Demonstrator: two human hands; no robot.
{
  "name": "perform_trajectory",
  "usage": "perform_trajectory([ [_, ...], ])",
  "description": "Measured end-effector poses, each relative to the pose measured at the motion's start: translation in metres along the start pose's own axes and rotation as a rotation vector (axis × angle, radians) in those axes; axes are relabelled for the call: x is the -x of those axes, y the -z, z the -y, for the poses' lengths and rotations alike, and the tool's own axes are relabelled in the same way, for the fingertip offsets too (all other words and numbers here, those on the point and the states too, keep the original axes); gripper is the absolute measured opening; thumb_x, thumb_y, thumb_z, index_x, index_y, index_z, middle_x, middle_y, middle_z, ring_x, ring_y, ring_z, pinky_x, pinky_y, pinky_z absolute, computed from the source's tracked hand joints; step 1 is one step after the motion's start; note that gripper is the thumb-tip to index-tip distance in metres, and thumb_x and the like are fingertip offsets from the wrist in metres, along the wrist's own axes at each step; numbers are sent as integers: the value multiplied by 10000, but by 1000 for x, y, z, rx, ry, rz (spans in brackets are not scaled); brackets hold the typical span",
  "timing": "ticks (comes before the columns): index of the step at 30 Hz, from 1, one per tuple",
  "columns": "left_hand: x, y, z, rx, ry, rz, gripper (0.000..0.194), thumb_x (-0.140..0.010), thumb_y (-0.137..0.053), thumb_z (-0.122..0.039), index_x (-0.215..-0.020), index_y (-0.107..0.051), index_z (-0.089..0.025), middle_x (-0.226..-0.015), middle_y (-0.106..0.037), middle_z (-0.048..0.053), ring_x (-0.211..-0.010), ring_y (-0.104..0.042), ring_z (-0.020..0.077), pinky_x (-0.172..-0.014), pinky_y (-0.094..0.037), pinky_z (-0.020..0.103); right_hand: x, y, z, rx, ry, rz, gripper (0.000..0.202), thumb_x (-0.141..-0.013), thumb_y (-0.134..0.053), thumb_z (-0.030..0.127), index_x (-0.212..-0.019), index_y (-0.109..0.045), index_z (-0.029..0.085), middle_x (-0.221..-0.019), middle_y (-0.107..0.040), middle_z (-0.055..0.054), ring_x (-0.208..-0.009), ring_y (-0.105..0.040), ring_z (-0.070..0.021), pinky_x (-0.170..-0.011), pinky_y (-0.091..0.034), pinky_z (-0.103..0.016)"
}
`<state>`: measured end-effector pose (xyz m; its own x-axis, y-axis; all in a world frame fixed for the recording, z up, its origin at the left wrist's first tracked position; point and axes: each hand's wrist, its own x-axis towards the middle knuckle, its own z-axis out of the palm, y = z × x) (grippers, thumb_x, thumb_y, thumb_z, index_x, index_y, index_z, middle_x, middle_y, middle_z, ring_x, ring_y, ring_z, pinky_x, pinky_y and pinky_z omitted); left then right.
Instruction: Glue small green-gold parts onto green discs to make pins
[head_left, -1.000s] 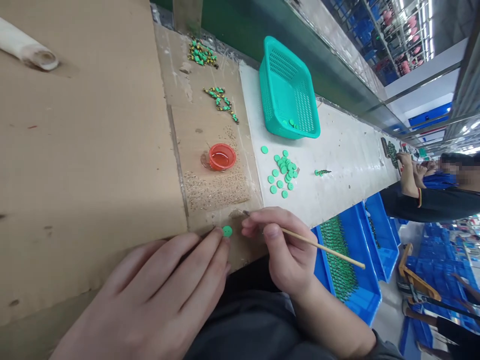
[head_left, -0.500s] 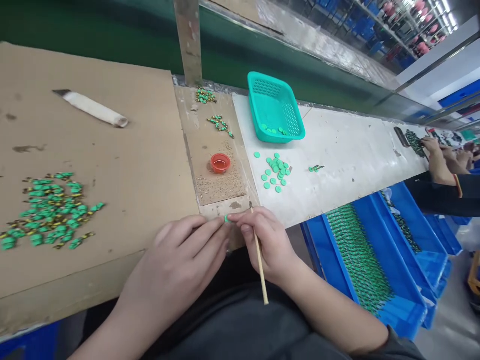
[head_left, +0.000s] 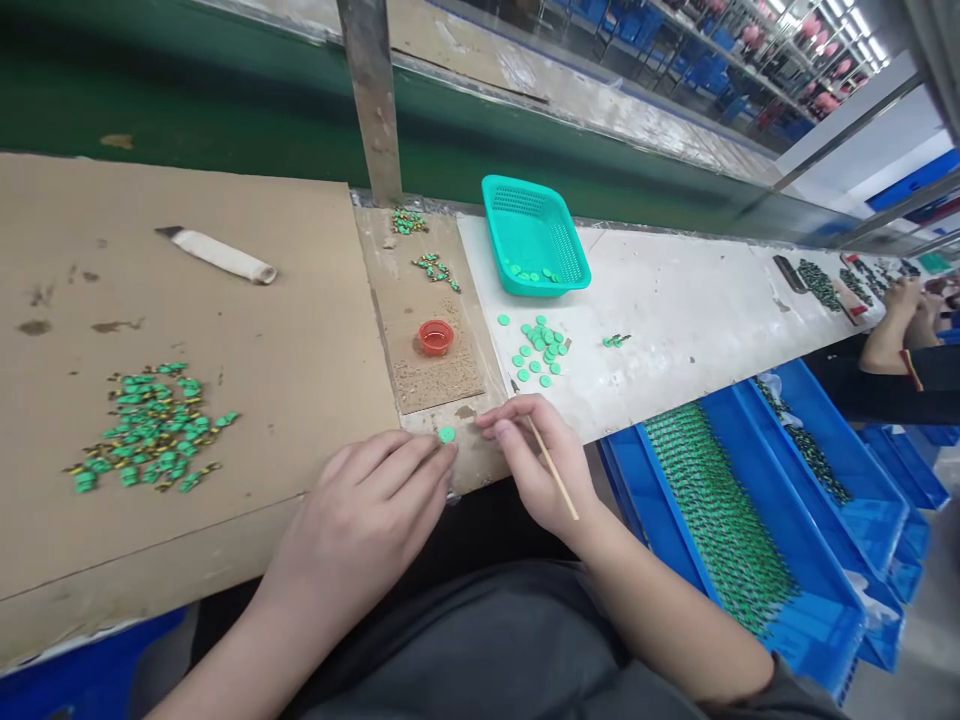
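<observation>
My left hand pinches a small green disc at its fingertips, close to the table's front edge. A thin wooden brush lies in the grip of my right hand, its dark tip pointing away from me and its handle slanting back over the hand. The right fingertips are a little apart from the disc. Beyond my hands stands a small red cup on a cardboard piece. More green discs lie loose on the white surface to the right.
A turquoise basket with several discs stands behind the loose ones. On the left cardboard are a heap of green and yellow pieces and a white-wrapped blade. Blue bins sit below right. Another person's hand is at far right.
My right hand has drawn back to the right from the disc, and the brush has tilted with it. The disc now shows more fully in my left fingertips. The camera view has shifted.
</observation>
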<state>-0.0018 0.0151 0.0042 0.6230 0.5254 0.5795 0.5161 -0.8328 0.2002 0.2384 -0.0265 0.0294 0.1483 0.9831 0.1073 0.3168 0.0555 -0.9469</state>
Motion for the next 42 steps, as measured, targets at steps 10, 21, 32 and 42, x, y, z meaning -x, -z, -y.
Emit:
perform_trajectory([
  [10, -1, 6, -4, 59, 79, 11, 204, -1201, -682, -208, -1316, -850, -190, -1304, -914, 87, -1183, -830, 286, -1076, -591, 447, -25, -10, -10, 261, 281, 251, 113, -1109, -667, 195, -1137, -739, 278, -1159, -875, -90, -1178, -812, -288, -1069, -686, -462],
  [21, -19, 20, -24, 389, 476, -7, 222, -1203, -694, -383, -1154, -857, -241, -1069, -899, 31, -926, -856, 183, -849, -670, 275, -12, -4, 21, -387, -226, 226, 353, -922, -925, 347, -938, -578, 285, -990, -781, 11, -832, -731, -178, -823, -647, -345],
  [32, -55, 56, -57, 896, 800, 88, 382, -1055, -774, -484, -762, -799, -239, -697, -694, 10, -616, -606, 128, -596, -523, 211, -3, 22, 61, -749, -463, 310, 427, -734, -1170, 289, -946, -804, 234, -876, -828, 28, -808, -769, -136, -791, -641, -265],
  [42, -54, 65, -56, 1076, 881, 158, 437, -1009, -831, -529, -706, -772, -221, -647, -639, 9, -585, -504, 113, -535, -424, 212, 0, 28, 70, -626, -506, 459, 239, -858, -1025, 380, -955, -894, 205, -839, -848, -11, -751, -764, -141, -691, -589, -251],
])
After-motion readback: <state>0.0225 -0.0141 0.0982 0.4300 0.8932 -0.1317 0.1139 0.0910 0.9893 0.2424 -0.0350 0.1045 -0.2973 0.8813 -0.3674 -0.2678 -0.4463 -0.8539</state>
